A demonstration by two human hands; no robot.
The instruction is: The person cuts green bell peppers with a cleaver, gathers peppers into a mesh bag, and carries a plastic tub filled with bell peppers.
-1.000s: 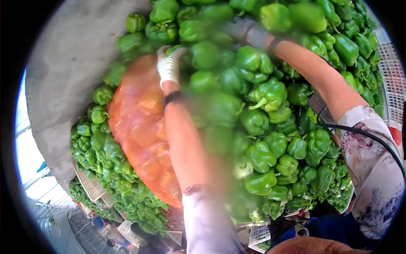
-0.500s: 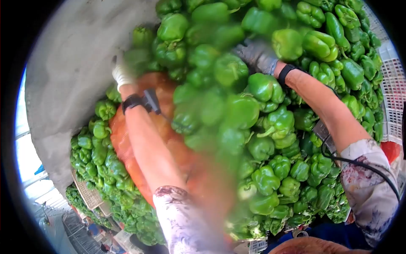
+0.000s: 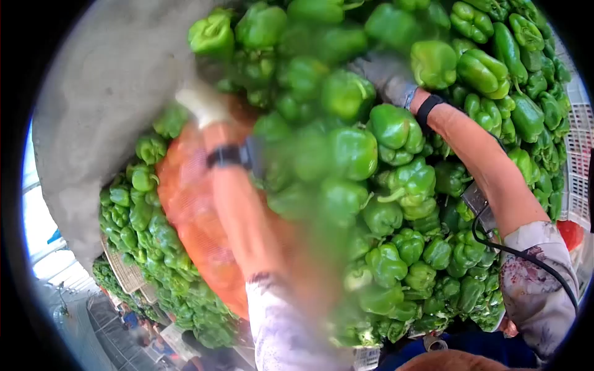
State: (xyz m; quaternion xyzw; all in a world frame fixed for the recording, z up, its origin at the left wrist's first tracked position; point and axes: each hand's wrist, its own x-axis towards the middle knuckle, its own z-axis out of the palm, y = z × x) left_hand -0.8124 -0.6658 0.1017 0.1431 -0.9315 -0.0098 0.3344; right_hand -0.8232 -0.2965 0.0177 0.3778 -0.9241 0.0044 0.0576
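My left hand [image 3: 203,102], in a white glove, is smeared by motion above the upper end of an orange mesh bag [image 3: 192,210]. Its fingers cannot be made out. A green bell pepper [image 3: 170,120] lies just beside that hand. My right hand [image 3: 387,79], gloved in grey, reaches into the heap of green bell peppers [image 3: 393,127], touching them. Peppers hide most of its fingers, so its grip is unclear. Dark bands circle both wrists. A blurred green patch covers part of the middle of the view.
Green peppers also line the bag's left side [image 3: 139,210]. A white plastic crate [image 3: 580,161] stands at the right edge, near a red object [image 3: 569,235]. Grey floor or sheeting [image 3: 105,93] spreads at upper left. A black cable [image 3: 526,241] hangs along my right arm.
My left hand has shifted right and its forearm now crosses the bag more to the right. My right hand stays in nearly the same place among the peppers. The view has shifted slightly.
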